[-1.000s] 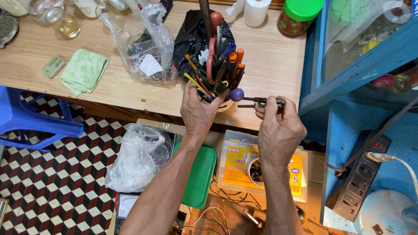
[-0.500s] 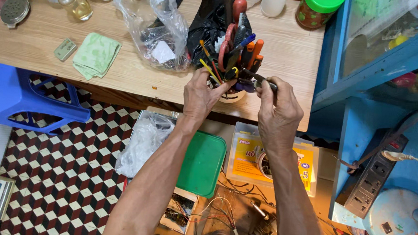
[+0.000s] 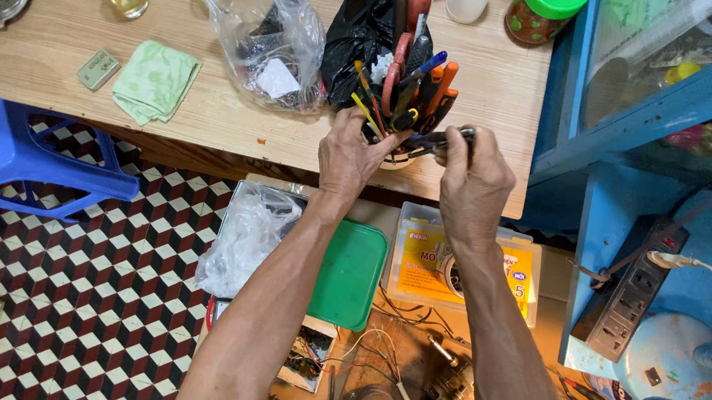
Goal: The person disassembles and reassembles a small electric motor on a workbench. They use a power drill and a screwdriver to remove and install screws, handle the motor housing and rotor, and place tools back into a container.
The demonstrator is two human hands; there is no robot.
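Right hand (image 3: 476, 177) is pinching a slim, stiff metal tool (image 3: 437, 140) by its middle; left hand (image 3: 352, 154), fingers curled, is steadying the top-heavy tool cup (image 3: 392, 159) on the surface (image 3: 211, 123).

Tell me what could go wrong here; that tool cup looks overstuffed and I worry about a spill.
The tool cup sits close to the wooden table's front edge, crammed with upright screwdrivers and pens; the left hand working among them could tip it off onto the boxes below. The right hand holds a dark metal tool against the bundle; it might snag and flick a neighbour out. Pointed tips near the fingers could jab.
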